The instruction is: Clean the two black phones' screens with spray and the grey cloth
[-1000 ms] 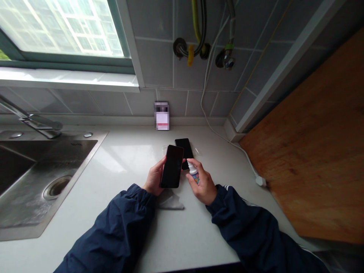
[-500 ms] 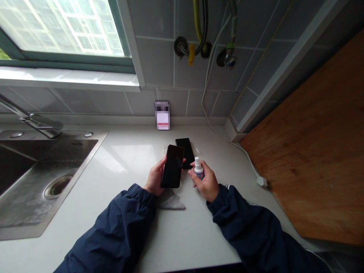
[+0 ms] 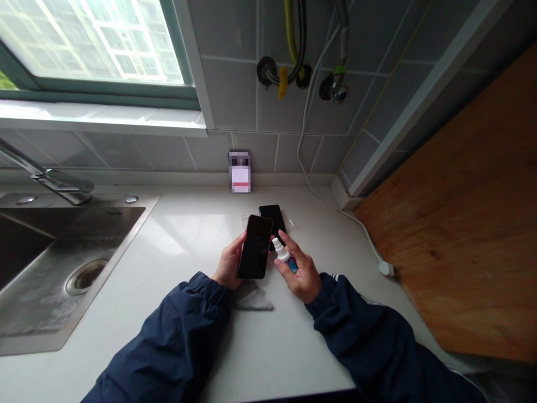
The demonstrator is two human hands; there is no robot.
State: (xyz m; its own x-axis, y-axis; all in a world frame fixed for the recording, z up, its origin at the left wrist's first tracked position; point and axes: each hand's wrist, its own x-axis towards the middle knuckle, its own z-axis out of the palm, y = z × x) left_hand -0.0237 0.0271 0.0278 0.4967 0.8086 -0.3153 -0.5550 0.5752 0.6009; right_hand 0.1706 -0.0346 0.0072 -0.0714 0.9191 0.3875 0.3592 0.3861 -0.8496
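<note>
Between the front edge of the smooth white counter (image 3: 293,347) and the hands, a crumpled grey cloth (image 3: 254,298) lay partly hidden below the left hand (image 3: 229,263). That hand pinched a slim black rectangular phone (image 3: 255,247) above the counter, dark screen up, thumb along one side and fingertips showing at the other. The right hand (image 3: 305,274) had just tipped its small white-topped spray bottle with a blue label (image 3: 287,257): half a second earlier it stood nearly upright, and now the nozzle leaned towards the phone. The thumb pressed the near side and the index finger was raised beyond it; I couldn't tell how the other fingers sat. To me, that tilt put the work at the spraying step, with the cloth unused. Farther on, a second black phone (image 3: 272,215) lay towards the counter's back edge.
</note>
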